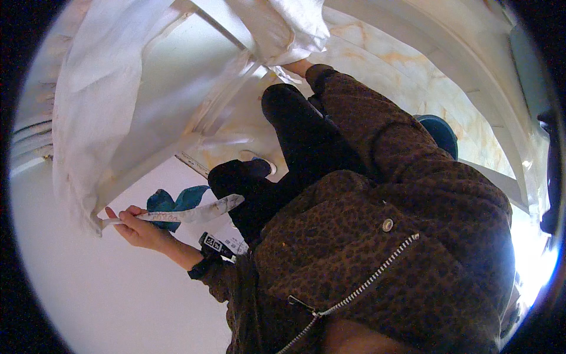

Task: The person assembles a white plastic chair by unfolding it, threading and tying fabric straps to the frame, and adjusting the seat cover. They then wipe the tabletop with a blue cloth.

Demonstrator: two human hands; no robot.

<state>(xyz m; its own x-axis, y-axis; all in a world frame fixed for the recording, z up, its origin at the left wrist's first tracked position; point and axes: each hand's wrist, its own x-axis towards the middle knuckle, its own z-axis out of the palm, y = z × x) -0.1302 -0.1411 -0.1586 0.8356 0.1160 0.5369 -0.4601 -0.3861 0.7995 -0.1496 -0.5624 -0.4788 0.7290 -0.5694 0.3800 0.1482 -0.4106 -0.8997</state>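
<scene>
My left hand [140, 229] is closed around a long, narrow white strip [197, 213] with reddish print and a grey-smudged wider end. Just behind the strip are crumpled teal pieces [168, 205], cloth or plastic; whether my fingers hold these too is unclear. The strip's thin end reaches the lower tip of a hanging white sheet [94, 118]. Farther off, my right hand [299, 66] is raised at the lower edge of another bunched white sheet [289, 29]. Its fingers are hidden by that sheet, so their grip cannot be made out.
A pale framed panel [194, 65] stands in front of me, beside marbled tiles [377, 50]. To the right is a dark blue bucket [439, 134]. My bent knees in black trousers [306, 135] fill the middle. A black-and-white labelled item [217, 243] shows beside my left sleeve.
</scene>
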